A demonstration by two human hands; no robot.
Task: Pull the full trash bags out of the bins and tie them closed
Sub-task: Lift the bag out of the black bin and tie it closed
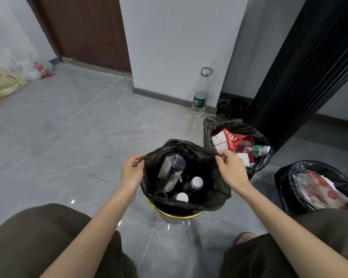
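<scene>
A black trash bag (201, 157) holding bottles and a can stands in a small bin with a gold rim (181, 216) on the floor in front of me. My left hand (131, 173) pinches the bag's left edge. At the bag's right edge, my right hand (231, 169) grips the plastic. The bag's mouth is spread wide and raised above the bin rim. Behind it to the right, a second black bag (211, 125) lines another bin filled with red and white packaging. A third black bag (285, 177) of wrappers sits at the far right.
A clear water bottle (200, 93) with a green label stands against the white wall. A crumpled black bag (232, 108) lies beside the dark door frame (301, 73). White and yellow plastic bags (18, 75) lie far left near the brown door. My knees frame the bottom.
</scene>
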